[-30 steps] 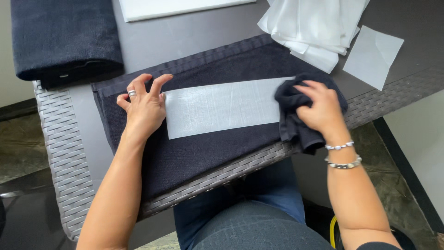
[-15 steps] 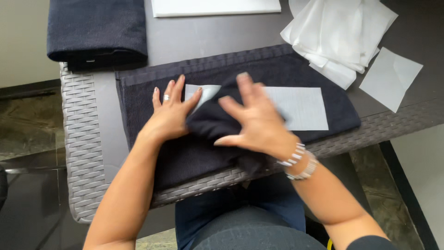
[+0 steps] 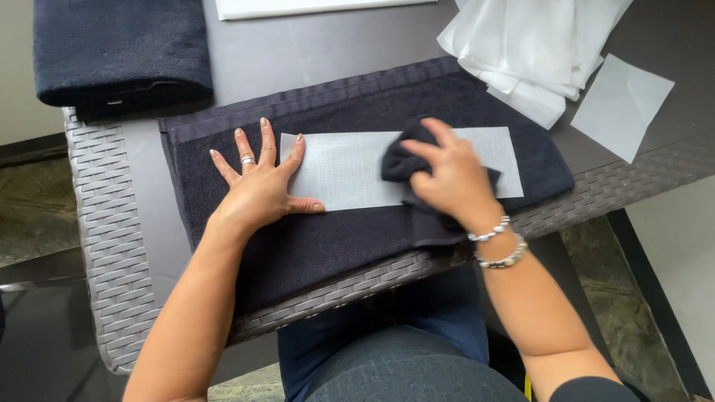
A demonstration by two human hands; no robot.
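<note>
Two hands work on one dark navy towel, which lies spread flat across a grey table with a woven wicker-pattern rim. All positions below are given relative to this spread towel.

To the upper left of the towel, near the table's far left corner, rests a second navy towel, folded into a thick, soft-edged block. Its pile is short and matte, like that of the spread towel.

On the left part of the towel, the left hand lies palm down with fingers spread wide and flat. It grips nothing. Its fingertips and thumb overlap the left end of a white rectangular sheet, pressing it against the terry surface. A ring sits on one finger.

The white sheet lies lengthwise along the middle of the towel. It is thin, flat and faintly ribbed, with straight edges.

On the right part of the towel, the right hand is closed around a bunched fold of the towel's own right-hand cloth, which is pulled over the sheet. The fingers are curled and clamped on this fabric. Two beaded bracelets circle the wrist.

Beyond the towel's far edge lies a flat white board, partly out of view. To the upper right sits a loose stack of thin, translucent white sheets, overlapping the towel's far right corner. Just to the right of the towel lies a single white square sheet, flat on the table.
</note>
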